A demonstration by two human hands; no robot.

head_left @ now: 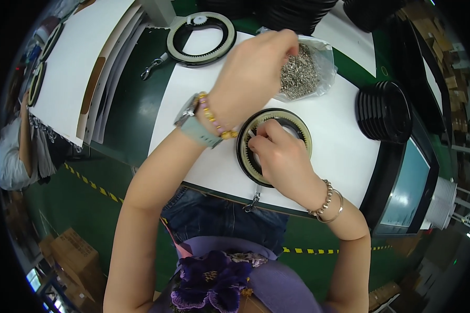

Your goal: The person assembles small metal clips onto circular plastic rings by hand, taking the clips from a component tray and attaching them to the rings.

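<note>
Head view, looking down: nearest the body, the right hand (281,156) rests on a black ring with a cream toothed inner band (304,131), lying flat on the white surface (344,151) close to its near edge. Its fingers (260,136) are pressed together at the ring's left inner rim, seemingly pinching something small and pale against the teeth; the piece itself is too small to make out. A metal clip (254,200) hangs at the surface edge just below the ring.

Farther out, the left hand (250,78), with a watch and a beaded bracelet at the wrist, is raised above the surface, its fingers (287,43) bunched at the mouth of a clear plastic bag of small metal parts (303,73). Whether they hold any parts cannot be told, since the tips are turned away.

Beyond that, a second toothed ring (201,32) lies at the far end of the surface, and a stack of black rings (384,112) stands to the right.

As a judgement: the ring sits near the edge, so a push from the right hand could slide it off. The bag is open and slack, and a snag from the left fingers could spill parts across the surface.
</note>
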